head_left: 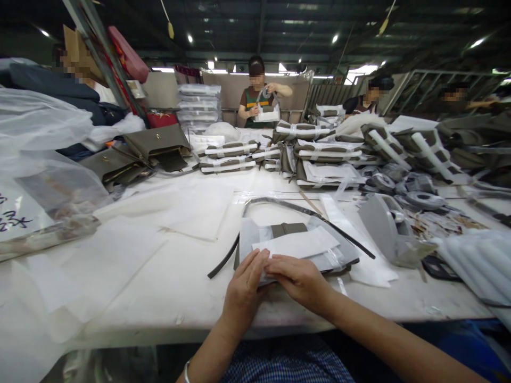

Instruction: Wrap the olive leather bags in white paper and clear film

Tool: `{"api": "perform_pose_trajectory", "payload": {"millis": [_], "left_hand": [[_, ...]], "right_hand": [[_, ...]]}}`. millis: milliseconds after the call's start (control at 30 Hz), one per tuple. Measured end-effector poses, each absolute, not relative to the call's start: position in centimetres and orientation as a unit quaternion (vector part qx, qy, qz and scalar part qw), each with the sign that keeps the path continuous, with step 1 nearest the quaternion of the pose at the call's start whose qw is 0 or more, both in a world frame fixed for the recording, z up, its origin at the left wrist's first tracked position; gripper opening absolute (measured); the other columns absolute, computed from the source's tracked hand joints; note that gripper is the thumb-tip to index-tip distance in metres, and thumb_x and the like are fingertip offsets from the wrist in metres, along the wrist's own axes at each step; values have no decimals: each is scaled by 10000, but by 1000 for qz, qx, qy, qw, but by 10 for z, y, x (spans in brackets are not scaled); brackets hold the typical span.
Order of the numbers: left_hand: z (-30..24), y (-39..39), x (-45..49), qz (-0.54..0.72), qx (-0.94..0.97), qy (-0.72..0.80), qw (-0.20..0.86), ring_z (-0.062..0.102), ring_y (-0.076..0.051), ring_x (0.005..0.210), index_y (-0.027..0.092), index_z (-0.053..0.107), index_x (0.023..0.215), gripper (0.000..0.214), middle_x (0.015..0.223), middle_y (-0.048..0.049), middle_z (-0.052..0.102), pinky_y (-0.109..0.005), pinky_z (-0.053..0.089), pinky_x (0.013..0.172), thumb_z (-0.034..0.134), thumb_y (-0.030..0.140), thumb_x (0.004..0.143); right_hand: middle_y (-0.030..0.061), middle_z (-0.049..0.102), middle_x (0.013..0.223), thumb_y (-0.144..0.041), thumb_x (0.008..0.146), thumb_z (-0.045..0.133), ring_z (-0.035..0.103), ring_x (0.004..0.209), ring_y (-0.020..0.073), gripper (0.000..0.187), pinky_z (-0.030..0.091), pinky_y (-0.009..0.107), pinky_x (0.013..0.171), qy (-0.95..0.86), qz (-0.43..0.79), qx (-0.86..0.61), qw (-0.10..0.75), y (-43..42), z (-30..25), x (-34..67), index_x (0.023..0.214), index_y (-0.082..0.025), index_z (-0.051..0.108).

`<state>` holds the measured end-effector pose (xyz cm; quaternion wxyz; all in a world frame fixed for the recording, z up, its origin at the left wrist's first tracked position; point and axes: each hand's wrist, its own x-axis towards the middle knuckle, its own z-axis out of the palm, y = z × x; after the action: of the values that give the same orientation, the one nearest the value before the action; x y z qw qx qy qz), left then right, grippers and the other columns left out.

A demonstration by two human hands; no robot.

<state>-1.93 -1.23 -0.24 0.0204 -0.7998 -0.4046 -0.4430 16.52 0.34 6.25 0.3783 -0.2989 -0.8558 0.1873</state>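
In front of me a dark olive handbag (289,229), partly covered by white and grey paper (297,246) and clear film, lies on the white table. Its dark strap (275,202) arches behind it, with ends reaching out left and right. My left hand (246,279) grips the near left corner, fingers together on top of the paper. Beside it my right hand (297,276) grips the same near edge, fingers bent over the wrap. The fingertips of both hands almost meet. Both thumbs are mostly hidden.
A grey tape dispenser (385,229) stands to the right, near a dark phone-like object (441,267). Stacked wrapped bags (329,151) line the back. Thin white sheets (104,260) lie at left, unwrapped bags (159,146) behind them. A co-worker (255,98) handles a bag opposite.
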Motion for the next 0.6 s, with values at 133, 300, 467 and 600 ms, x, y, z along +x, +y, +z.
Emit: {"api": "perform_pose_trajectory", "payload": {"millis": [133, 300, 467, 600], "left_hand": [[0, -12, -21, -394, -834, -382, 58, 489, -256, 1327, 160, 433, 1425, 508, 1367, -103, 589, -423, 515, 1056, 562, 248, 942], [0, -11, -21, -364, -844, -380, 106, 514, -261, 1304, 143, 484, 1392, 467, 1377, -96, 582, -442, 531, 1036, 570, 189, 935], [1, -9, -20, -355, -850, -370, 122, 528, -266, 1291, 159, 500, 1381, 453, 1364, -77, 595, -447, 529, 1032, 571, 171, 934], [2, -9, -21, -346, -855, -370, 110, 551, -245, 1267, 166, 478, 1399, 474, 1361, -72, 597, -432, 519, 1046, 578, 187, 936]], "right_hand": [[1, 751, 818, -292, 976, 533, 705, 745, 138, 228, 546, 233, 751, -848, 179, -368, 337, 33, 89, 177, 866, -207, 713], [131, 617, 1322, -269, 985, 472, 571, 1234, 272, 346, 434, 419, 1053, -895, 102, -417, 126, 100, 83, 174, 1276, -142, 610], [103, 671, 1243, -245, 1004, 393, 609, 1163, 233, 334, 397, 401, 1064, -934, 123, -334, 26, 132, 64, 145, 1130, -166, 692], [74, 724, 1123, -244, 973, 466, 636, 1098, 211, 273, 438, 345, 1012, -929, 129, -344, 43, 134, 69, 135, 1015, -189, 731]]}}
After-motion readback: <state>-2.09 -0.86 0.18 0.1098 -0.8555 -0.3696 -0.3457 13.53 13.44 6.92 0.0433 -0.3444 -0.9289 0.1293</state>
